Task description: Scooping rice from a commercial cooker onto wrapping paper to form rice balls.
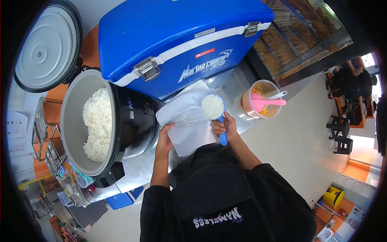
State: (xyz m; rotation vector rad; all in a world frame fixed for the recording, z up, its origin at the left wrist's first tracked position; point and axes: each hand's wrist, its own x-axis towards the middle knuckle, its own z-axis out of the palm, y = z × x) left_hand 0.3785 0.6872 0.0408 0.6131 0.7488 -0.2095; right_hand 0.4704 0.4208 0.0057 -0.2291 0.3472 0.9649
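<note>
Full scoop of rice at the paper's edge

From where I stand, this looks like the portioning step: rice measured out, its main load not yet tipped. The next move calls for a steady wrist and a flat sheet.

Taking the sheet as the dial, the round, blue-handled scoop is at two o'clock, over or against the edge; I can't tell which. The right hand has its fingers curled snugly round the handle. At eight o'clock, the left hand pinches the thin white paper sheet, its underside fingers hidden.

The scooped white rice looks packed nearly level. The sheet is creased, with stray grains on it. At nine o'clock, the round black rice cooker holds plenty more.
</note>
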